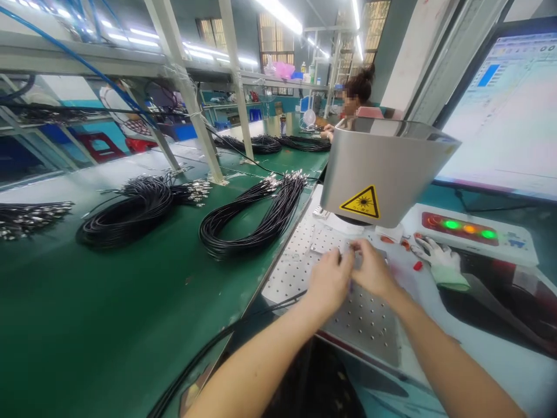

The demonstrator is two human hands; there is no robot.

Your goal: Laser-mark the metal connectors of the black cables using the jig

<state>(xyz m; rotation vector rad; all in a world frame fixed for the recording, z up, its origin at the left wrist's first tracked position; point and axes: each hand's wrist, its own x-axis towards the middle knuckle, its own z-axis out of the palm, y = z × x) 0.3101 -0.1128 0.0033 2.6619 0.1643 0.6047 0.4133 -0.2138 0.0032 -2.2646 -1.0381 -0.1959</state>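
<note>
My left hand (pixel 331 280) is closed over the perforated metal plate (pixel 291 273), fingers bent inward. Black cables (pixel 243 319) come up from the lower left and pass under this hand, which grips them; their ends are hidden by my fingers. My right hand (pixel 371 268) meets it fingertip to fingertip, pinched together. What lies between the right fingers is too small and blurred to make out. Just above and beyond both hands hangs the grey laser head (pixel 391 174) with a yellow warning triangle. A small clear fixture (pixel 319 241) sits on the plate beside my fingers.
Bundles of black cables (pixel 252 232) with metal ends lie on the green table (pixel 130 325) to the left. At right are a control box (pixel 478 232) with lit buttons, a glove (pixel 444 264) and a monitor (pixel 505 116). Another person (pixel 359 93) sits beyond the laser head.
</note>
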